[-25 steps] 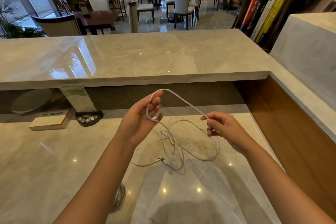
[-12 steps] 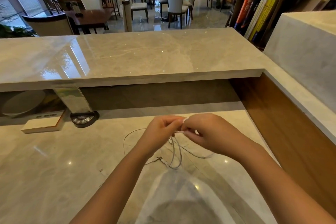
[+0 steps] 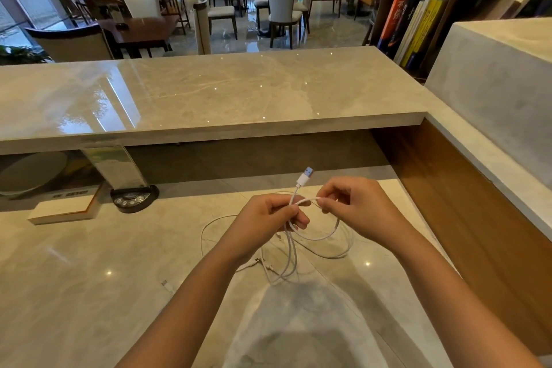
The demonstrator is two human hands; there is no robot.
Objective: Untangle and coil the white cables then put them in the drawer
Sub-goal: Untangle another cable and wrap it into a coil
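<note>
White thin charging cable [image 3: 291, 251] hangs in loops from both hands above the glossy beige marble desk [image 3: 89, 278]. The left hand [image 3: 265, 219] grips the gathered strands in curled fingers; the right hand [image 3: 355, 207] pinches the cable just beside it. Its white USB plug [image 3: 305, 178] sticks upward between them. More loops lie on the desk below.

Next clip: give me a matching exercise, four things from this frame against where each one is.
Things:
1. USB plug
2. book
3. black round device
4. left hand

Places:
A. lying at the counter's left edge
B. sticking up above both hands
C. gripping the white cable loops
D. beside the book, under the upper ledge

Pairs: 1-B, 2-A, 3-D, 4-C
</note>
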